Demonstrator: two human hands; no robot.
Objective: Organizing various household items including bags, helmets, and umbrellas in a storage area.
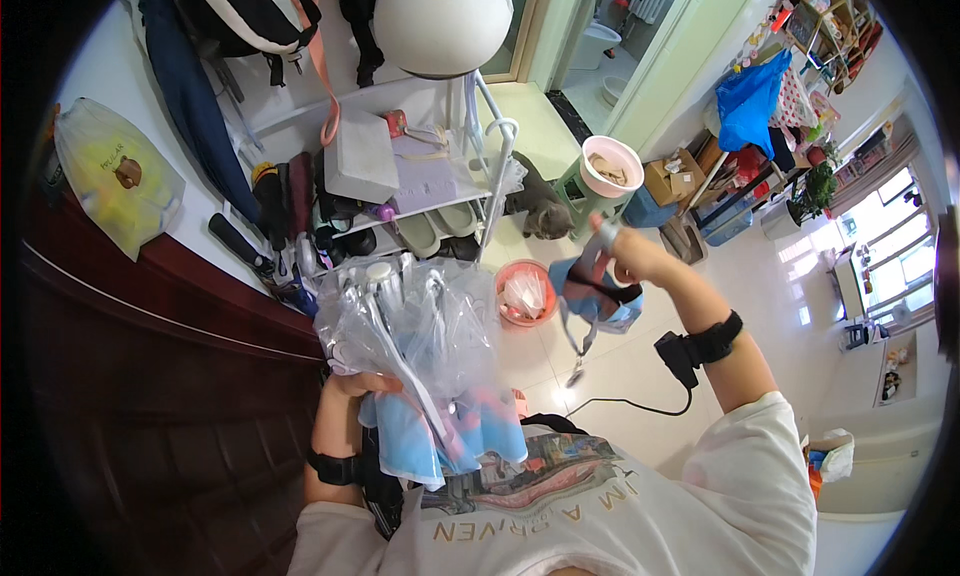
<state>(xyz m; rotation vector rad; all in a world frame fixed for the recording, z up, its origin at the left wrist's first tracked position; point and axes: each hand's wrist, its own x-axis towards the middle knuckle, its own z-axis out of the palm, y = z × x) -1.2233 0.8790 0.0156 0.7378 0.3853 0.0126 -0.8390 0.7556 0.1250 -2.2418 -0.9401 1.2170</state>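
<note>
My left hand (pixel 365 383) is at the lower left, gripping a clear plastic bag (pixel 457 336). Inside the bag are several white and grey rod-like parts and pink-and-blue cloth (pixel 409 441); its lower end lies against my shirt. To the right, my raised right hand (pixel 634 255) holds a small blue-and-pink fabric bag (pixel 596 294) by its grey strap. A strap with a metal clip (pixel 576 377) dangles below it. The fingertips of that hand are slightly blurred.
A shoe rack (pixel 442 204) with shoes and a white box (pixel 364 156) stands ahead. A grey cat (pixel 541 208) is beside a green stool (pixel 592 197) bearing a pink basin (pixel 612 167). A red bin (pixel 526 294) stands on the floor. A dark red door (pixel 180 418) is at left.
</note>
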